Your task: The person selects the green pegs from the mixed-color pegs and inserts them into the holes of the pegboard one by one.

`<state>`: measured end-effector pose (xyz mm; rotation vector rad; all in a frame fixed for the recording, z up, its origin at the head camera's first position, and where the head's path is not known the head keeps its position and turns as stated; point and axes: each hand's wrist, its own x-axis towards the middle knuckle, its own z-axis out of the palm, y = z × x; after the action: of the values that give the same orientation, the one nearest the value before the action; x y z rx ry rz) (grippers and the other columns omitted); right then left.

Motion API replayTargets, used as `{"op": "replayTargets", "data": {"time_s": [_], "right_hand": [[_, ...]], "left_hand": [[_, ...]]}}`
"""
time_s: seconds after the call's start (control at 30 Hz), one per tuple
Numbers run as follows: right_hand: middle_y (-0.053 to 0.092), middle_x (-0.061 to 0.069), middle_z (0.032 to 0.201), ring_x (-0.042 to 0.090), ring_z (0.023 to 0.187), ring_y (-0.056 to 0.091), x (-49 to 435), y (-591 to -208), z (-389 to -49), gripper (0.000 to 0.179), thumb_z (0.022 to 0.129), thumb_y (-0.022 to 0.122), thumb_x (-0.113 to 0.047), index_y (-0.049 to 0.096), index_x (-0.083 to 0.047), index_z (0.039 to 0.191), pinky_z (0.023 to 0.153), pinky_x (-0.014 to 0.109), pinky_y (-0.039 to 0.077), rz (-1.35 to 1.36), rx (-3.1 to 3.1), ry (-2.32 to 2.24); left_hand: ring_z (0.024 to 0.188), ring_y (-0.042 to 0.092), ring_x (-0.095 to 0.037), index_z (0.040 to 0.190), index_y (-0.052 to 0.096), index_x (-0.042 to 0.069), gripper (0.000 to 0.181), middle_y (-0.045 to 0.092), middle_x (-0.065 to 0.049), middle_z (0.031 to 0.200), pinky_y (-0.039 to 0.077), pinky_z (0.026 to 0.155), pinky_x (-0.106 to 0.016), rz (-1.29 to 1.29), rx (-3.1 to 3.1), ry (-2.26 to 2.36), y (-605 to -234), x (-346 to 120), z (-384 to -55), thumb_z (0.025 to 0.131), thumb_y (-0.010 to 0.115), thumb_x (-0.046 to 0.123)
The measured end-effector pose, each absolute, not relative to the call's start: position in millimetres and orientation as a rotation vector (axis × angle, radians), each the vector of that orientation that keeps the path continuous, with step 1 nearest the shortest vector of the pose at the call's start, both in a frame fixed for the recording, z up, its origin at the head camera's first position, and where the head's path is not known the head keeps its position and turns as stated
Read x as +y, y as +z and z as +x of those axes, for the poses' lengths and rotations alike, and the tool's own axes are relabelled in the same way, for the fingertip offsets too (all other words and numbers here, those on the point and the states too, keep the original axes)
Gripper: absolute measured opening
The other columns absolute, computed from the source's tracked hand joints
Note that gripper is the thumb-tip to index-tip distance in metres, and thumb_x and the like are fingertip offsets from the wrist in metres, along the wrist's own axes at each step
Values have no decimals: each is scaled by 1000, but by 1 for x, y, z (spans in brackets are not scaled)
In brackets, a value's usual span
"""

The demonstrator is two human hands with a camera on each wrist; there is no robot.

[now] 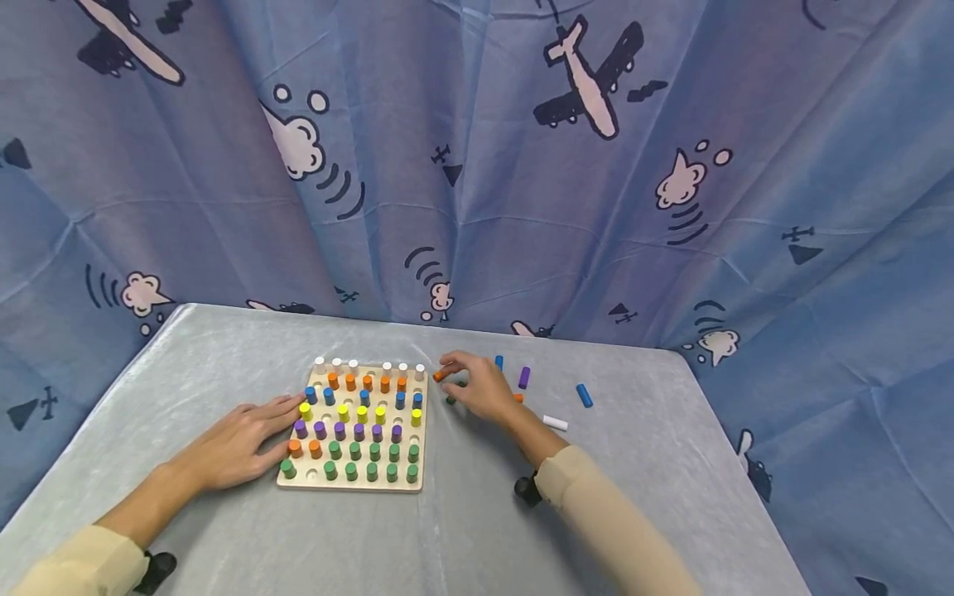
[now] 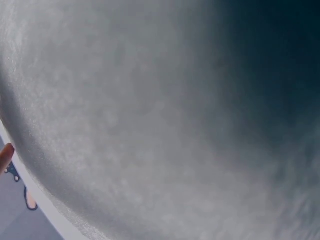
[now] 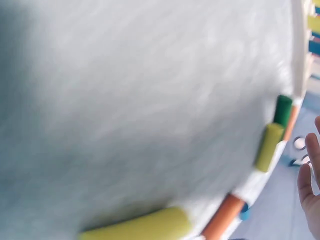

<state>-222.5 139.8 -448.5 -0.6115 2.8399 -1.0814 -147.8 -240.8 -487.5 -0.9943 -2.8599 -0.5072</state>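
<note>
My left hand (image 1: pixel 242 443) rests at the left edge of a wooden pegboard (image 1: pixel 298 483), fingers stretched along it. One fingertip (image 2: pixel 6 156) shows in the left wrist view. Over the table, just right of the board, my right hand (image 1: pixel 480 387) has thumb and index finger apart on either side of an orange peg (image 1: pixel 443 374). In the right wrist view its fingers (image 3: pixel 312 150) stand away from that orange peg (image 3: pixel 291 122), which lies behind a green peg (image 3: pixel 283 110). A yellow peg (image 3: pixel 269 147) lies beside the green one, hidden under the hand from above.
Upright pegs fill most board rows in white, orange, blue, yellow, purple and green. Right of the hand lie a purple peg (image 1: pixel 525 377), a blue peg (image 1: pixel 585 396), a white peg (image 1: pixel 555 423) and another orange peg (image 1: pixel 517 398). A patterned curtain (image 1: pixel 477 165) hangs behind the table.
</note>
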Motion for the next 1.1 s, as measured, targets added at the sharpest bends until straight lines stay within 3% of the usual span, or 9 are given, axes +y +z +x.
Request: {"op": "replayTargets", "data": {"time_s": [0.27, 1.1], "right_hand": [[74, 4, 109, 21, 106, 67, 157, -462, -227, 38, 86, 78, -7, 66, -7, 122, 93, 42, 51, -466, 2859, -975], [74, 3, 105, 21, 105, 67, 158, -476, -228, 33, 87, 75, -2, 69, -7, 119, 98, 42, 50, -562, 2965, -819]], "left_hand": [[135, 46, -39, 140, 55, -1, 53, 45, -16, 151, 43, 98, -59, -989, -2877, -505, -487, -241, -148, 97, 61, 30], [134, 47, -40, 140, 54, -1, 54, 46, -17, 150, 42, 98, -60, -987, -2871, -532, -484, -240, -147, 96, 62, 28]]}}
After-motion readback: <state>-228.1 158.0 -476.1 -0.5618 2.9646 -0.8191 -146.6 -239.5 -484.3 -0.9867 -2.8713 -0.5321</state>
